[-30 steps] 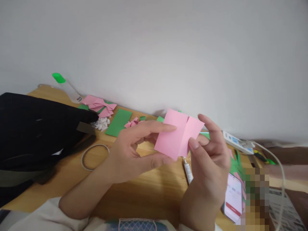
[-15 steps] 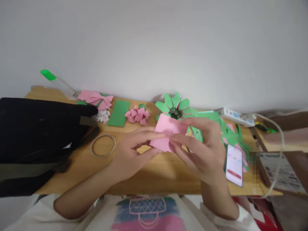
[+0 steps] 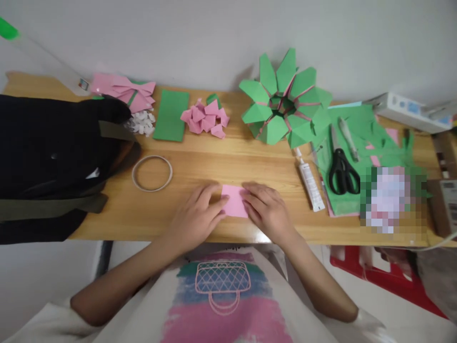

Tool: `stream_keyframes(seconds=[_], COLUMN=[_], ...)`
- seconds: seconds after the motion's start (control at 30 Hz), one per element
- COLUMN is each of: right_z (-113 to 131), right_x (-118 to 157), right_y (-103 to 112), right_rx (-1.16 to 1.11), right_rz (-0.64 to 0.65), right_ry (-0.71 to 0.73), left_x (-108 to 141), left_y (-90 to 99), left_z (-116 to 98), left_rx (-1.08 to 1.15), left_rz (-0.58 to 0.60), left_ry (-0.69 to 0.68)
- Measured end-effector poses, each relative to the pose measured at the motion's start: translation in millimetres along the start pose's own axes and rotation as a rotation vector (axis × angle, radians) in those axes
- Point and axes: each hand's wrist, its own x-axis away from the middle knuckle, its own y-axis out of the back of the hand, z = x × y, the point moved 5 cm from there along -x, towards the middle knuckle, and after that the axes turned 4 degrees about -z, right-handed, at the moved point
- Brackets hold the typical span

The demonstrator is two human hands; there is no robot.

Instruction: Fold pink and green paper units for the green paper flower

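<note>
A small pink paper (image 3: pixel 235 201) lies on the wooden table between my two hands, near the front edge. My left hand (image 3: pixel 200 214) has its fingers closed on the paper's left side. On the right side, the bent fingers of my right hand (image 3: pixel 267 209) press the paper down. Both hands partly cover its edges. A glue tube (image 3: pixel 311 186) lies to the right of my right hand, and a beige ring (image 3: pixel 133 174) lies to the left of my left hand.
Behind stand a green folded paper flower (image 3: pixel 271 131), pink folded pieces (image 3: pixel 203 118) and a green paper stack (image 3: pixel 171 115). White scraps (image 3: pixel 142 123) lie further left, beside a black bag (image 3: pixel 53 162). Black scissors (image 3: pixel 343 174) rest on green paper (image 3: pixel 367 128) at the right.
Both hands have come down to the table with the pink paper, which now lies flat and looks smaller. The view has tilted downward, showing the scissors and glue tube.
</note>
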Motion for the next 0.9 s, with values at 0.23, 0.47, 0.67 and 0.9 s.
stream_keyframes(seconds=[0.23,0.47,0.67,0.9], right_z=[-1.2,-5.2,15.5,26.5], right_x=[-10.5,-28.0,-21.9,-17.6], right_y=[2.3,1.3,5.3,10.9], right_rx=[-0.181,-0.228,0.038,0.190], right_rz=[0.079,0.225,0.183,0.070], right_ry=[-0.140,-0.151,0.135,0.367], left_x=[2.1,2.0,1.8,2.0], left_y=[-8.9,-5.5,-5.5,-6.4], left_z=[6.4,5.9,6.5,10.0], left_rx=[-0.098,-0.080,-0.062,0.028], left_rz=[-0.050,-0.097,-0.076,-0.062], left_ry=[-0.255,-0.265,-0.256,-0.213])
